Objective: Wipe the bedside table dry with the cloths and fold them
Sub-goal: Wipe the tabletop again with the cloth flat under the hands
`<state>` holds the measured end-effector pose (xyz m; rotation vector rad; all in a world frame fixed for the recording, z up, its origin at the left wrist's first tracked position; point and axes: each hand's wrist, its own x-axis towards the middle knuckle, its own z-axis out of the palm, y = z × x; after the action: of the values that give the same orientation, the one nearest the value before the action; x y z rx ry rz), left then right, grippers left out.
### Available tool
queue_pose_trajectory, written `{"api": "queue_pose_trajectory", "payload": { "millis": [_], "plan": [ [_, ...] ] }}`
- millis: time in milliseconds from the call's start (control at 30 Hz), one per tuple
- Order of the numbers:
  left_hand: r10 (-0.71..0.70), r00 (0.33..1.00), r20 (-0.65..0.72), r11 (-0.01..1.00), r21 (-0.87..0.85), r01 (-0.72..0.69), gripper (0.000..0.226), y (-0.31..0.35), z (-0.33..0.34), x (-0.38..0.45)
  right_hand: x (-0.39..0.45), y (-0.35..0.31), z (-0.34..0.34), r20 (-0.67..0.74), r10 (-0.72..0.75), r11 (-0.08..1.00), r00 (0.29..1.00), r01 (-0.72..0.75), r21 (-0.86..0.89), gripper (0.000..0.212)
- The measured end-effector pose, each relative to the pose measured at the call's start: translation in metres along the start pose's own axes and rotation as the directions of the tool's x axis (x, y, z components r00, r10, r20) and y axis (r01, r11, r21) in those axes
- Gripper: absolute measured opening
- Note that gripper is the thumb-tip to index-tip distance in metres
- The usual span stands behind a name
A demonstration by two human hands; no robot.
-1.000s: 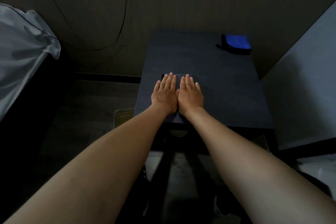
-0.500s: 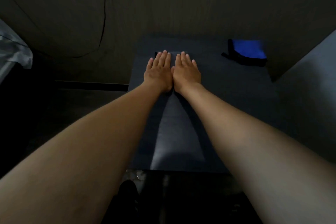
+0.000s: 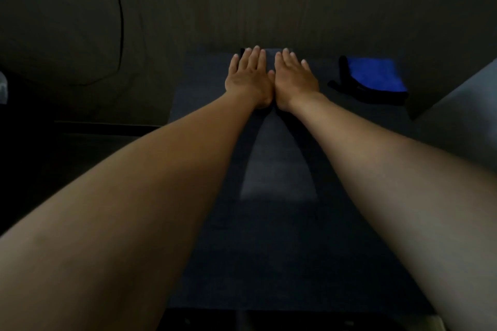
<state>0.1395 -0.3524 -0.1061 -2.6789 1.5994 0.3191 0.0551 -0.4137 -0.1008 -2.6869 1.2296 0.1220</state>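
The bedside bench (image 3: 282, 236) fills the middle of the room's dim corner, a dark flat top running away from the person to the wall (image 3: 269, 8), with a pale slanted surface close on its right and a drop to the dark floor on its left. Both bare forearms reach out over it, and at the far end the left hand (image 3: 248, 76) and right hand (image 3: 294, 78) lie side by side, thumbs touching, palms down and fingers stretched flat; neither grip is closed on anything, they simply press on a dark cloth (image 3: 271, 51) whose far edge just shows beyond the fingertips, right at the back edge of the top. Off to the right, near the back right corner, sits a blue cloth (image 3: 375, 76) with black trim, bunched rather than neatly folded. I would judge both cloths soft, light and limp: easy to push under flat palms, likely to ruck up if shoved hard, and best taken by two corners when folding comes. There is little room ahead, since the wall stops the stroke; the open room lies back toward the person and along the left strip, where a careless sweep could carry the cloth over the edge
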Motion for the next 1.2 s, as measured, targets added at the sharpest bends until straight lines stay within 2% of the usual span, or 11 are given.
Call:
{"api": "queue_pose_trajectory", "payload": {
  "millis": [233,467,1000,1200],
  "plan": [
    [0.024,1.0,-0.016,1.0,-0.011,-0.025,0.061,0.024,0.002,-0.003,-0.011,0.023,-0.001,-0.022,0.022,1.0,1.0,-0.022,-0.003,0.057],
    [0.049,0.999,-0.02,0.997,-0.055,-0.05,0.06,0.04,0.011,-0.042,-0.055,0.032,0.003,-0.038,0.048,0.999,0.998,-0.048,0.0,0.058],
    [0.077,0.997,-0.003,0.994,-0.076,-0.077,0.06,0.064,0.041,-0.202,-0.225,0.023,0.033,-0.038,0.078,0.995,0.996,-0.075,0.064,0.057],
    [0.073,0.997,-0.02,0.996,-0.054,-0.074,0.06,0.071,0.054,-0.266,-0.291,0.016,0.045,-0.072,0.089,0.996,0.993,-0.087,0.021,0.057]
  ]
}}
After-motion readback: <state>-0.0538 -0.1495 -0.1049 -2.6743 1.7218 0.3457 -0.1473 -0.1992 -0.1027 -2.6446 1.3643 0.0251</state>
